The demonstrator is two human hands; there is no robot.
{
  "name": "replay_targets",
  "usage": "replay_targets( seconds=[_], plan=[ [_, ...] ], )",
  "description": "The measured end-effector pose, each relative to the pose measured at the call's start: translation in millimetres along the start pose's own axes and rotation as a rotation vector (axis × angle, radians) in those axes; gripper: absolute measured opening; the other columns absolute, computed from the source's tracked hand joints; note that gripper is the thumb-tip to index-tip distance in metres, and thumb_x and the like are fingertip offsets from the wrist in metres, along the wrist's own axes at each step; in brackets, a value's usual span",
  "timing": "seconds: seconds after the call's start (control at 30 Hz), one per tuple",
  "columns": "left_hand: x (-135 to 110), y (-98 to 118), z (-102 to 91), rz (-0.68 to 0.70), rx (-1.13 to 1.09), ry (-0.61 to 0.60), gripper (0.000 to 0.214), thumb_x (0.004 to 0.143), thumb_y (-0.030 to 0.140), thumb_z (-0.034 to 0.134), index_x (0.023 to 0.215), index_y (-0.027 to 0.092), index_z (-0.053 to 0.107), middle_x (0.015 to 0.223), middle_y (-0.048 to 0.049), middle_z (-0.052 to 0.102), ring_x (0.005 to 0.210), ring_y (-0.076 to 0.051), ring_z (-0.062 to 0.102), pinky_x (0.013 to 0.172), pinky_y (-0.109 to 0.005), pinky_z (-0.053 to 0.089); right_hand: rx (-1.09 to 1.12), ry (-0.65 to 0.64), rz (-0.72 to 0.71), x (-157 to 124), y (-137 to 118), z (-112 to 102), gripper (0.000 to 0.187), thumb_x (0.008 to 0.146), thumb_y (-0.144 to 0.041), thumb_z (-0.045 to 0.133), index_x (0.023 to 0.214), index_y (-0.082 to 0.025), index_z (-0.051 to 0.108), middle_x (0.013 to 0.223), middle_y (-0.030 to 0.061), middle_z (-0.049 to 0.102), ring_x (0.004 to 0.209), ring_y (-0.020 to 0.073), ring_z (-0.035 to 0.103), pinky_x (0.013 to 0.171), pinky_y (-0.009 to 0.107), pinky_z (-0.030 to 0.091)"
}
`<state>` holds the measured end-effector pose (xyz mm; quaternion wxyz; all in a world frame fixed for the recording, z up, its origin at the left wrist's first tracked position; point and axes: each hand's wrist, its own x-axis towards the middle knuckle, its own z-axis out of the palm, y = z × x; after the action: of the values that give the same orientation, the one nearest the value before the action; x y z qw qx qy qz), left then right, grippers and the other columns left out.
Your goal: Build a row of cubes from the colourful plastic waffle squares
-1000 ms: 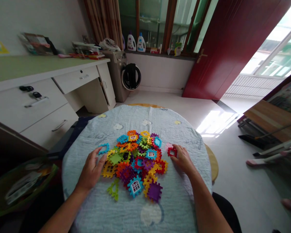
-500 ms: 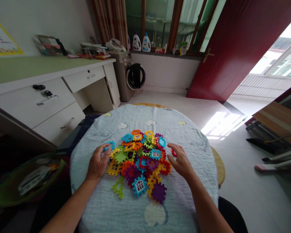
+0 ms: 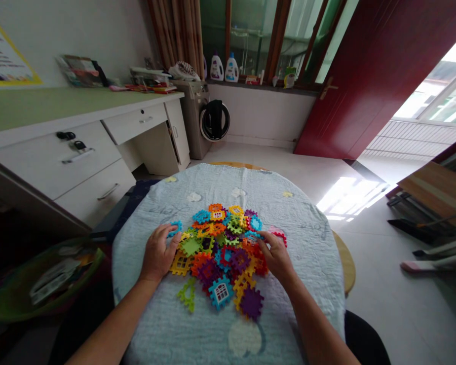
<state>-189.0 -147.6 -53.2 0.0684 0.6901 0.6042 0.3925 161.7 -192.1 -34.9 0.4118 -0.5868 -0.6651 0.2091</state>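
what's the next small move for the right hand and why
Probably ease the blue piece at the right hand's fingertips clear of the pile: the fingers seem to touch its edge, and other pieces crowd it, while the left hand is at another blue piece.

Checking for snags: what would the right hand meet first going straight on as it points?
The right hand meets the blue piece first, seemingly touching its fingers; beyond, probably a green piece, though depth is unclear.
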Motion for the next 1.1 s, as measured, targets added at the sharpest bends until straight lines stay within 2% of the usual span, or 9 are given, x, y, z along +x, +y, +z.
replay_targets(
  seconds=[0.2,0.4,0.5,0.67,0.73,0.83,0.9,1.03,1.1],
  plan=[
    [0,-4,1.8,0.009,0.014,-0.013,0.048,0.09,0.058,0.041,0.1,0.017,0.064,0.109,-0.0136,0.066,0.111,-0.03,0.059,0.105,-0.05,0.043,0.204,0.073,0.16,-1,8,-7,0.028,0.089,-0.039,0.055,0.11,-0.021,0.059,0.073,-0.0018,0.062,0.063,0.014,0.057,0.061,0.025,0.047],
    [-1,-2,2.3,0.002,0.025,-0.027,0.046,0.09,0.058,0.041,0.099,0.019,0.064,0.109,-0.0125,0.067,0.111,-0.029,0.059,0.104,-0.048,0.044,0.126,0.127,0.01,-3,-9,7,0.008,0.088,-0.029,0.055,0.089,-0.023,0.06,0.083,0.0019,0.066,0.076,0.0157,0.062,0.073,0.028,0.05],
    [-1,0,1.6,-0.004,0.025,-0.027,0.046,0.089,0.058,0.041,0.099,0.019,0.064,0.109,-0.0122,0.067,0.111,-0.029,0.06,0.104,-0.049,0.043,0.086,0.049,-0.068,-6,-23,16,0.012,0.089,-0.024,0.051,0.094,-0.023,0.062,0.094,0.0054,0.07,0.089,0.0183,0.065,0.083,0.032,0.051],
    [-1,0,0.9,-0.008,0.026,-0.024,0.047,0.09,0.058,0.04,0.1,0.019,0.064,0.11,-0.0125,0.067,0.111,-0.029,0.059,0.105,-0.049,0.043,0.134,-0.264,-0.221,-8,-43,9,0.012,0.088,-0.026,0.057,0.099,-0.024,0.063,0.119,0.0076,0.068,0.114,0.0207,0.063,0.098,0.036,0.049],
    [-1,-1,1.3,-0.011,0.021,-0.02,0.046,0.089,0.059,0.041,0.1,0.02,0.064,0.11,-0.0119,0.067,0.112,-0.029,0.059,0.105,-0.048,0.043,0.143,-0.196,-0.183,-6,-40,0,0.012,0.091,-0.026,0.053,0.096,-0.024,0.064,0.113,0.0068,0.071,0.108,0.0195,0.065,0.095,0.035,0.05],
    [-1,-2,1.9,-0.021,0.003,-0.024,0.045,0.09,0.058,0.04,0.1,0.02,0.064,0.111,-0.0114,0.067,0.113,-0.028,0.059,0.106,-0.047,0.042,0.099,0.024,-0.041,-3,-20,-16,0.016,0.092,-0.028,0.05,0.092,-0.023,0.065,0.1,0.0059,0.072,0.097,0.0195,0.067,0.087,0.034,0.051],
    [-1,-2,2.0,-0.019,-0.007,-0.032,0.046,0.09,0.058,0.04,0.1,0.02,0.064,0.112,-0.0121,0.066,0.114,-0.029,0.058,0.107,-0.047,0.042,0.035,0.076,0.049,-3,-3,-26,0.015,0.089,-0.029,0.051,0.09,-0.022,0.065,0.095,0.0055,0.072,0.089,0.0194,0.067,0.082,0.033,0.052],
    [0,-3,1.5,-0.021,-0.022,-0.049,0.047,0.09,0.058,0.039,0.099,0.019,0.064,0.11,-0.012,0.067,0.112,-0.029,0.06,0.105,-0.047,0.043,-0.101,-0.157,0.074,-7,14,-38,0.015,0.079,-0.026,0.06,0.092,-0.022,0.065,0.087,0.0027,0.069,0.081,0.018,0.063,0.078,0.033,0.05],
    [1,-3,1.4,-0.033,-0.034,-0.063,0.047,0.09,0.059,0.039,0.098,0.02,0.064,0.109,-0.011,0.068,0.11,-0.028,0.061,0.104,-0.046,0.044,-0.12,-0.197,0.06,-9,12,-37,0.021,0.076,-0.025,0.062,0.097,-0.021,0.065,0.09,0.0033,0.069,0.083,0.0181,0.062,0.079,0.033,0.05]
  ],
)
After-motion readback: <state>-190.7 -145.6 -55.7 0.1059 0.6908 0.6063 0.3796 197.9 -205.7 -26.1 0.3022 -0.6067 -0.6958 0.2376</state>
